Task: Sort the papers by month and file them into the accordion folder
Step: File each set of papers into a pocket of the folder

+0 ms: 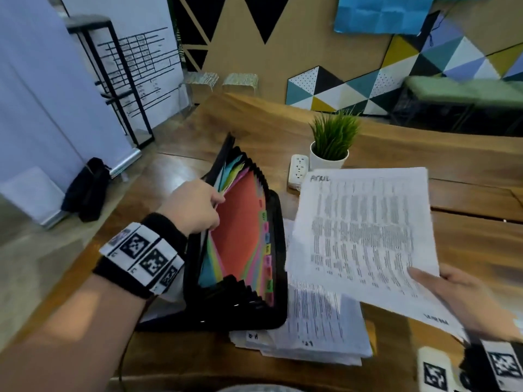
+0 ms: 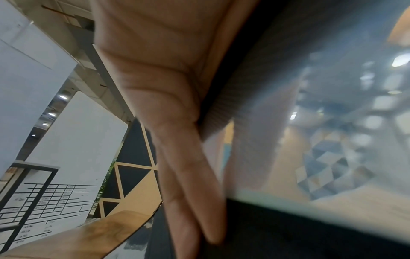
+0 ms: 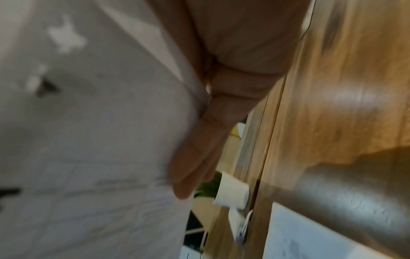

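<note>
A black accordion folder [image 1: 278,250] lies open on the wooden table, its coloured dividers [image 1: 237,236] fanned out with small month tabs along the right edge. My left hand [image 1: 195,206] reaches into the folder's top left and pinches back several dividers; in the left wrist view its fingers [image 2: 177,157] lie against the black cover [image 2: 255,70]. My right hand [image 1: 464,295] holds printed sheets [image 1: 365,236], headed "APRIL", by the lower right corner, raised just right of the folder. In the right wrist view the fingers [image 3: 199,149] press under the sheets [image 3: 88,140].
A stack of more printed papers [image 1: 319,329] lies under and in front of the folder's right side. A white pot with a green plant [image 1: 331,142] and a white power strip [image 1: 298,168] stand behind. The table edge [image 1: 113,227] runs along the left.
</note>
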Motion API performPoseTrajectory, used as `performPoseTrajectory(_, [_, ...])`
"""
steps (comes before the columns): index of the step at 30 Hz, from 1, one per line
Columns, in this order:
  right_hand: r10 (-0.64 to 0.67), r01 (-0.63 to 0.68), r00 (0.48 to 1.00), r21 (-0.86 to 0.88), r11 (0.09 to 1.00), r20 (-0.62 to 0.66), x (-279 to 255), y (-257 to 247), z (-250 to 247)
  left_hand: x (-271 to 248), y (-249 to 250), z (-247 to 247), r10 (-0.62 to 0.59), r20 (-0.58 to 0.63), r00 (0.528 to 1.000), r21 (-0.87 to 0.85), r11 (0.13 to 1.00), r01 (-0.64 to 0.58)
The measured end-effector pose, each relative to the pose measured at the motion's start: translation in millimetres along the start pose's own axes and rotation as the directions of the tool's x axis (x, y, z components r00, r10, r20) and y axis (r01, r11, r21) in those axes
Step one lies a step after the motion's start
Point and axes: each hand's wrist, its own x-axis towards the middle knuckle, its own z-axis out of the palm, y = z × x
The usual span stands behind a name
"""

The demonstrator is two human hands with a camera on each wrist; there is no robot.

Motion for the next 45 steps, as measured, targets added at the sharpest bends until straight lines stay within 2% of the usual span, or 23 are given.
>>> performPoseTrajectory(3, [0.027,-0.014,0.974,-0.055,0.998,0.227,2.1,-23.7,16.9,-6.2,2.9,7.6,-0.005,0.034,0.999,0.035,0.999,0.004])
performPoseTrajectory(6, [0.043,-0.026,0.938,-0.054,0.998,0.345,13.4,-34.7,34.8,-10.7,7.3,15.4,-0.001,0.048,0.999,0.063,0.998,-0.002])
performPoseTrajectory(8, [0.046,-0.029,0.936,-0.053,0.998,0.349,27.2,-41.2,47.0,-12.2,8.6,19.4,0.001,0.056,0.998,0.062,0.998,-0.004])
performPoseTrajectory(11, [-0.008,0.028,0.975,-0.089,0.996,0.220,48.1,-48.5,67.8,-15.5,9.7,22.8,0.000,0.071,0.997,0.051,0.999,-0.004])
performPoseTrajectory(13, [-0.060,0.084,0.984,-0.138,0.987,0.167,54.6,-52.1,82.9,-19.0,10.8,21.5,0.002,0.063,0.998,0.054,0.999,-0.006])
performPoseTrajectory(20, [-0.238,0.258,0.965,-0.253,0.932,0.107,44.4,-36.1,146.8,-20.1,11.0,24.9,0.034,0.041,0.999,0.034,0.999,-0.035])
performPoseTrajectory(23, [-0.235,0.275,0.948,-0.178,0.945,0.214,39.7,-31.5,183.1,-20.3,13.3,29.2,0.047,0.038,0.998,0.048,0.998,-0.049])
performPoseTrajectory(25, [-0.177,0.229,0.937,-0.145,0.963,0.301,38.5,-28.8,204.8,-22.2,13.6,28.0,0.052,0.033,0.998,0.051,0.997,-0.053])
performPoseTrajectory(29, [-0.141,0.194,0.932,-0.132,0.972,0.334,46.2,-28.4,217.3,-29.1,10.1,15.6,0.024,-0.006,1.000,0.041,0.999,-0.024])
performPoseTrajectory(34, [-0.049,0.236,0.890,-0.365,0.901,0.454,59.7,-38.9,231.2,-41.0,14.3,15.4,0.035,-0.007,0.999,-0.019,0.999,-0.035])
performPoseTrajectory(37, [0.017,0.269,0.847,-0.456,0.848,0.531,58.7,-44.6,244.0,-42.6,16.0,18.6,0.044,-0.010,0.999,-0.025,0.999,-0.044])
performPoseTrajectory(39, [0.032,0.291,0.839,-0.498,0.817,0.543,56.4,-48.8,243.7,-41.7,14.3,16.6,0.036,-0.020,0.999,-0.060,0.998,-0.037])
performPoseTrajectory(40, [0.009,0.303,0.842,-0.486,0.820,0.540,55.4,-51.1,239.2,-41.1,12.5,14.4,0.030,-0.027,0.999,-0.087,0.996,-0.032])
performPoseTrajectory(42, [-0.054,0.258,0.859,-0.341,0.904,0.509,53.9,-57.0,224.5,-38.9,6.1,8.8,0.012,-0.043,0.999,-0.154,0.988,-0.018])
performPoseTrajectory(44, [-0.100,0.157,0.910,-0.111,0.981,0.403,53.7,-58.2,198.4,-36.7,-1.5,1.3,-0.011,-0.049,0.999,-0.223,0.975,0.000])
performPoseTrajectory(45, [-0.104,0.135,0.938,-0.073,0.988,0.331,54.9,-54.9,181.9,-36.2,-4.8,-3.0,-0.023,-0.049,0.999,-0.248,0.969,0.010])
